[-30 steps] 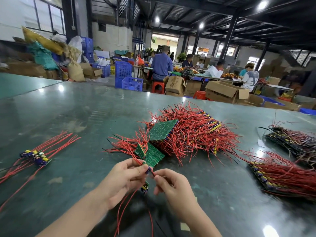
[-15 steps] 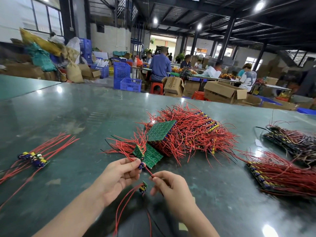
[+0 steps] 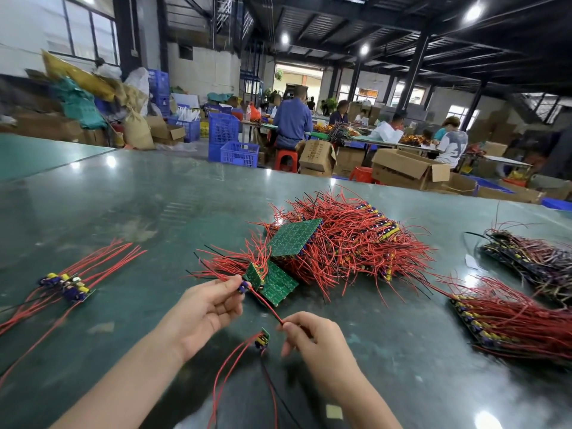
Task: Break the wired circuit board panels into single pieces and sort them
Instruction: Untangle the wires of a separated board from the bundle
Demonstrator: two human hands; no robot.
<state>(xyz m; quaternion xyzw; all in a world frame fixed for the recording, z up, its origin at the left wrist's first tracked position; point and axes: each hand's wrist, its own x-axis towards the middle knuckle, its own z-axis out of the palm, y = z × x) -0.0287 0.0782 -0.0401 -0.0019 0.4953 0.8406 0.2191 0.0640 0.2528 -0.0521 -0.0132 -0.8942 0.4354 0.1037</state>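
At a glossy dark-green desk (image 3: 154, 196), the left hand (image 3: 205, 308) pinches a small green circuit board piece w/ red wire leads (image 3: 254, 275), while the right hand's (image 3: 312, 339) grip is clamped on one red lead (image 3: 267, 306) running from it. A separated single board w/ blue parts (image 3: 262, 338) sits just left of the right hand. The tangled red-wired pile of green board panels (image 3: 340, 243) lies behind; sorted singles (image 3: 69, 284) rest far left.

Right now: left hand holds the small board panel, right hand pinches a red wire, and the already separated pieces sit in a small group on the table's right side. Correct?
One error. The head view shows the separated pieces grouped on the table's left side; the right side holds unbroken wired panels. The left hand does hold the small board panel, and the right hand pinches a red wire.
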